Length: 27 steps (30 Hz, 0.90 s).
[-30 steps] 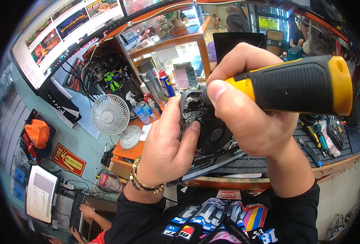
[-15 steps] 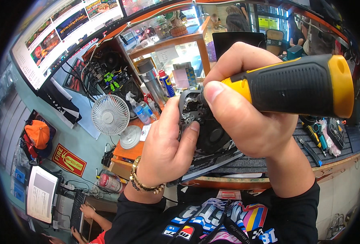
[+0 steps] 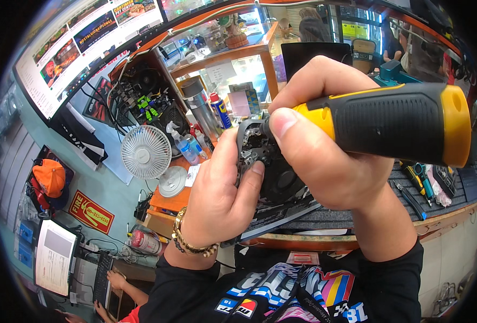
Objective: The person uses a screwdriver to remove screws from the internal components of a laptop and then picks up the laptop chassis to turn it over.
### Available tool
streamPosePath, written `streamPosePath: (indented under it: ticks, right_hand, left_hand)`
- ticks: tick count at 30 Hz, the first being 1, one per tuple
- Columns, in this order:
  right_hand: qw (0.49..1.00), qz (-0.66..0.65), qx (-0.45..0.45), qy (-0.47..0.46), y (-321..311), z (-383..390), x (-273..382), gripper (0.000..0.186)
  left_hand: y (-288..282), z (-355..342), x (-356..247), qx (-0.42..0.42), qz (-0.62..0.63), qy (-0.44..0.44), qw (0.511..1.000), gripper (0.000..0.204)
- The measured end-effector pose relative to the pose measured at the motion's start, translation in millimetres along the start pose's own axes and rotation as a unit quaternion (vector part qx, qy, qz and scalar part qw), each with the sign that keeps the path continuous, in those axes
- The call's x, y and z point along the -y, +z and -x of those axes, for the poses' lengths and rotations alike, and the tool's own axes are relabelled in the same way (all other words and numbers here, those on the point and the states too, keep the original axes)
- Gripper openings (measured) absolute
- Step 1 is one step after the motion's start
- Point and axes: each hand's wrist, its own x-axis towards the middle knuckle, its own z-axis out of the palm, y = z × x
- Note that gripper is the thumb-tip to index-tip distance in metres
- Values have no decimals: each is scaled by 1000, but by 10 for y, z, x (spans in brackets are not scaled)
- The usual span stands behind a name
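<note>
My right hand (image 3: 324, 151) is wrapped round the front end of a thick yellow-and-black screwdriver (image 3: 392, 125), thumb and forefinger pinching it close to its tip. The handle points to the right, nearly level. Its tip goes down to a black plastic device (image 3: 281, 180) with an exposed metal mechanism and a round dark part; my fingers hide the exact contact. My left hand (image 3: 222, 188) grips the device's left edge, with the thumb on the mechanism. What kind of device it is I cannot tell. It is above a ribbed grey mat (image 3: 335, 218).
Pliers (image 3: 409, 200) with blue-tipped handles and a yellow cutter (image 3: 413, 178) lie right. Beyond my left hand stand a white fan (image 3: 146, 152), spray bottles (image 3: 187, 149), a blue can (image 3: 220, 113) and a steel flask (image 3: 201, 105). Another person's hand (image 3: 116, 279) rests by a keyboard (image 3: 103, 277).
The screwdriver's rear end has dipped slightly and turned a little. My left hand and the device stay nearly as they were.
</note>
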Motion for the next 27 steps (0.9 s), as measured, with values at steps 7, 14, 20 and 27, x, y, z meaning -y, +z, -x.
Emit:
streamPosePath:
  ticks: [7,14,20,27]
  right_hand:
    - [1000,8,6,-3,-7,-10,27,17]
    - [994,-68,-35,78,25,64,34,18]
    - [994,-46,-40,94,35,72,70,17]
    - [995,-53,-49,64,37,74,59,15]
  left_hand:
    - [4,-14,21,-5,16,13,1000,43]
    - [-15,-12,-5,-6,-11,30,999,43]
    - [-11,8,40,-2,18,14,1000,44]
    - [-15,-15,23,4,20,10,1000,44]
